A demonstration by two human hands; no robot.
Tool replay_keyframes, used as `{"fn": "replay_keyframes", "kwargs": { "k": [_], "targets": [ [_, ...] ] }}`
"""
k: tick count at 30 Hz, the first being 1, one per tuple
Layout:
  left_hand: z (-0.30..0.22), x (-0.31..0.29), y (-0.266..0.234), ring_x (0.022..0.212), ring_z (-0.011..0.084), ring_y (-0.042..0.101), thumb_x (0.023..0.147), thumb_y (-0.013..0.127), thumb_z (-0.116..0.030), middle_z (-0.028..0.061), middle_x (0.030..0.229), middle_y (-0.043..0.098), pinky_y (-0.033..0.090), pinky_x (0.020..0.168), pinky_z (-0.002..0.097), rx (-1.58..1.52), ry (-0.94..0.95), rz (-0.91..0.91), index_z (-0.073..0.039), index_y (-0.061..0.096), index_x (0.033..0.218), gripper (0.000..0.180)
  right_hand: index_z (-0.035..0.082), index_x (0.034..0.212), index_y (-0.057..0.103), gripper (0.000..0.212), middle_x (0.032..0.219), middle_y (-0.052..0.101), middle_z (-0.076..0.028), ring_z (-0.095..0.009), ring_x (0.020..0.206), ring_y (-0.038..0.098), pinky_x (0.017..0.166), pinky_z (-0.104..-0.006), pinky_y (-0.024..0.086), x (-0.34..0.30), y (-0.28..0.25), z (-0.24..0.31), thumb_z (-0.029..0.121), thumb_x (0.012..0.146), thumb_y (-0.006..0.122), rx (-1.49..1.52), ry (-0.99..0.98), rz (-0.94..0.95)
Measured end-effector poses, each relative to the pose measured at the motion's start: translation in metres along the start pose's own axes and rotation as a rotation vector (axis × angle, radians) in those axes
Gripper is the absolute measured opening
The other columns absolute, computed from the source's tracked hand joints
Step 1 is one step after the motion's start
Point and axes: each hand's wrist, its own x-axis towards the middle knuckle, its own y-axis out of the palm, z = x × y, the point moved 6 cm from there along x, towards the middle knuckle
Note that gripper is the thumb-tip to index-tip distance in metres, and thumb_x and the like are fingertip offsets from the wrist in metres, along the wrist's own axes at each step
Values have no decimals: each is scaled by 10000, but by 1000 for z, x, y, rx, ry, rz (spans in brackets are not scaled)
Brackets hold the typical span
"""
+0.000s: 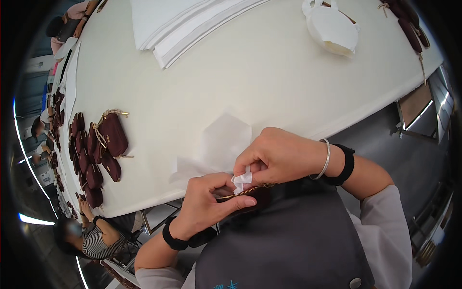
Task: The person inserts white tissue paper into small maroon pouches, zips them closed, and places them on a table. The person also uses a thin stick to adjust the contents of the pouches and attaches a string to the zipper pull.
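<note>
Close to my body, over the table's near edge, a dark maroon zip pouch is held with its brass-toned zipper unzipped. My left hand grips the pouch's edge, its thumb lying along the near side of the opening. A crumpled bit of white tissue paper pokes out at the zipper, pinched between the fingertips of my right hand. Both hands meet at the opening, and most of the pouch is hidden below them. Just beyond lies a thin, translucent white sheet, flat on the white table.
Several maroon pouches with cords are heaped at the left. A stack of white sheets lies at the far side, a white bag-like item far right, and more pouches in the corner. A co-worker sits at lower left.
</note>
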Motion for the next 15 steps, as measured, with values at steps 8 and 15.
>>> {"fn": "replay_keyframes", "kwargs": {
  "k": [8,15],
  "targets": [
    [20,-2,-8,925,84,666,990,657,-112,75,1008,736,528,803,239,-523,-265,79,-1,591,1158,212,90,1043,658,212,858,710,-61,-269,729,651,688,-367,517,-30,2,5,186,863,718,72,-207,-299],
    [24,-3,-4,907,79,636,1005,632,-126,57,1046,717,511,797,245,-475,-446,300,23,642,1239,278,109,1037,701,216,903,658,-45,-249,834,617,707,-358,510,-33,19,11,168,840,764,-96,-364,-334]
  ]
}}
